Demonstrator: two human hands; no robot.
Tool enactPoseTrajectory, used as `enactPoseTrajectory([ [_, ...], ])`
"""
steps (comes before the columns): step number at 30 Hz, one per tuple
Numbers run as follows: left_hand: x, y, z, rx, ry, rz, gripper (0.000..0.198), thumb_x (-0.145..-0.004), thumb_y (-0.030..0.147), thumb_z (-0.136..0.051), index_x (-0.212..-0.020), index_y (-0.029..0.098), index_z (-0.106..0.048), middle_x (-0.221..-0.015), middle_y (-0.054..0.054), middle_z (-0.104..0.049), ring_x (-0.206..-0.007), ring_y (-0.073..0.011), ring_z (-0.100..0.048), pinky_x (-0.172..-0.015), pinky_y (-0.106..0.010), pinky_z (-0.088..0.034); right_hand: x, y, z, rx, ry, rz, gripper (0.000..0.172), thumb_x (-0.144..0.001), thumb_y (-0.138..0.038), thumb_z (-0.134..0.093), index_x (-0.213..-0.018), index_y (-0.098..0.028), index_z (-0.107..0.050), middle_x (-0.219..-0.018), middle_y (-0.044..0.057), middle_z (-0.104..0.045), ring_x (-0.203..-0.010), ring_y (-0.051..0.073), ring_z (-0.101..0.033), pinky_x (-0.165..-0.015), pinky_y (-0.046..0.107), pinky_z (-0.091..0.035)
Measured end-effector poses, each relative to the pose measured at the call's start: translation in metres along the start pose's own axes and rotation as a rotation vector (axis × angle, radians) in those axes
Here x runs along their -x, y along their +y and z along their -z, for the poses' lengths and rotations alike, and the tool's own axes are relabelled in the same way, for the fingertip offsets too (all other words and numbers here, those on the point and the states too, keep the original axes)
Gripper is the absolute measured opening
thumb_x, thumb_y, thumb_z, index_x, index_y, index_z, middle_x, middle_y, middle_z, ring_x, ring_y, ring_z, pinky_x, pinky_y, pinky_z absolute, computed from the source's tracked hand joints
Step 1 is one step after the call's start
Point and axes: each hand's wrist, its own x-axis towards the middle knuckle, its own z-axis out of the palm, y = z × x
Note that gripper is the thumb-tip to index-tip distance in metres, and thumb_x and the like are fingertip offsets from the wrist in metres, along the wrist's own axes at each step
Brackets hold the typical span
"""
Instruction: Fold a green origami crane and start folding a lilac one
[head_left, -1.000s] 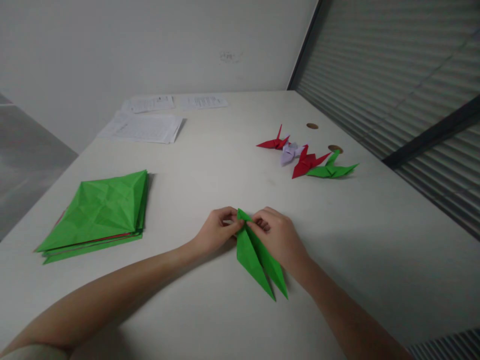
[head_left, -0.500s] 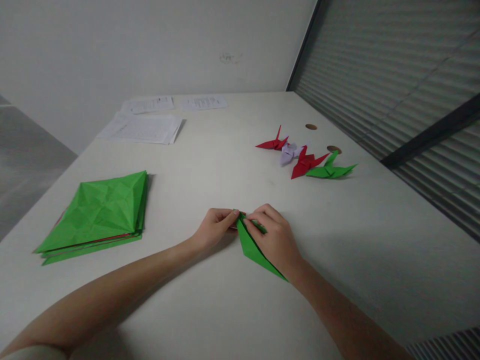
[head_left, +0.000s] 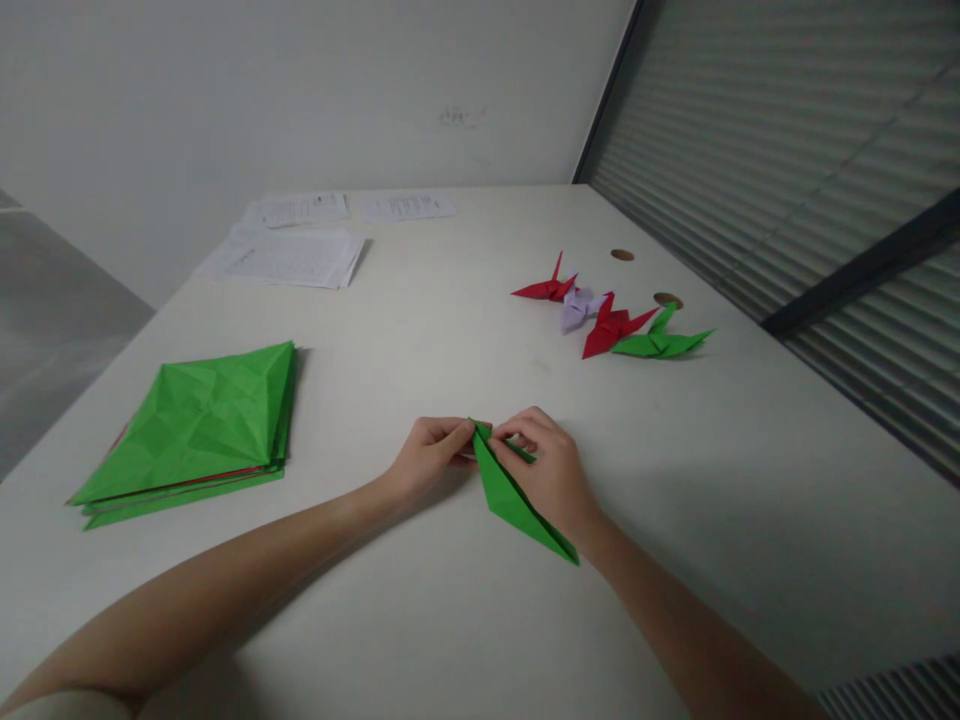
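Observation:
A piece of folded green origami paper (head_left: 514, 500) slants over the white table, its long point toward me on the right. My left hand (head_left: 431, 448) pinches its far tip between thumb and fingers. Close beside, my right hand (head_left: 551, 465) is closed on the paper's upper right side, with thumb and fingertips near the fold. Part of the paper is hidden behind the right hand. A narrow gap shows between its layers along the long edge.
On the left lies a stack of creased green paper (head_left: 214, 415) with a red edge showing. Printed sheets (head_left: 289, 258) lie at the back left. Toward the right stand folded paper cranes: red (head_left: 544, 290), lilac (head_left: 576, 308), another red (head_left: 611, 327) and green (head_left: 660, 343). Blinds (head_left: 787, 130) border the table.
The folded paper has shifted very slightly and its layers along the long edge look a little more parted. Both hands keep their grip in nearly the same place.

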Motion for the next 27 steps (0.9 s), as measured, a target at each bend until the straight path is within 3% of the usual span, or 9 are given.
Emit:
enactPoseTrajectory([
  [3, 0.0, -0.0005, 0.0011, 0.022, -0.015, -0.002, 0.055, -0.071, 0.055, -0.076, -0.095, 0.006, -0.075, -0.084, -0.016, -0.074, -0.075, -0.0231, -0.069, -0.076, -0.037, -0.054, -0.0018, 0.0031, -0.0011, -0.057, 0.017, -0.109, 0.002, -0.078, -0.02, -0.066, -0.079, -0.021, -0.064, -0.078, 0.001, -0.063, -0.068, 0.015, -0.055, -0.064, 0.028, -0.045],
  [10, -0.0001, -0.0011, 0.0023, 0.026, 0.008, -0.013, 0.047, -0.073, 0.05, -0.074, -0.093, 0.007, -0.076, -0.082, -0.015, -0.074, -0.075, -0.0228, -0.069, -0.074, -0.036, -0.055, -0.0039, 0.0056, -0.0021, -0.342, -0.102, -0.336, 0.017, -0.075, -0.036, -0.067, -0.081, -0.02, -0.064, -0.071, 0.001, -0.067, -0.067, 0.016, -0.062, -0.063, 0.029, -0.048],
  [19, 0.0034, 0.0065, -0.0027, -0.185, 0.036, -0.079, 0.05, -0.073, 0.059, -0.07, -0.083, 0.01, -0.076, -0.074, -0.009, -0.072, -0.07, -0.0185, -0.066, -0.07, -0.032, -0.055, -0.0034, 0.0069, -0.0048, -0.464, -0.14, -0.354, 0.02, -0.072, -0.037, -0.071, -0.079, -0.02, -0.064, -0.067, 0.0, -0.065, -0.063, 0.015, -0.061, -0.057, 0.027, -0.048],
  [27, 0.0038, 0.0081, -0.0028, -0.203, 0.061, -0.087, 0.052, -0.074, 0.059, -0.067, -0.081, 0.009, -0.076, -0.07, -0.01, -0.072, -0.066, -0.019, -0.065, -0.066, -0.032, -0.055, -0.002, 0.0097, -0.0085, -0.481, -0.17, -0.367, 0.02, -0.071, -0.036, -0.072, -0.081, -0.02, -0.064, -0.066, -0.001, -0.064, -0.061, 0.014, -0.061, -0.057, 0.027, -0.048],
])
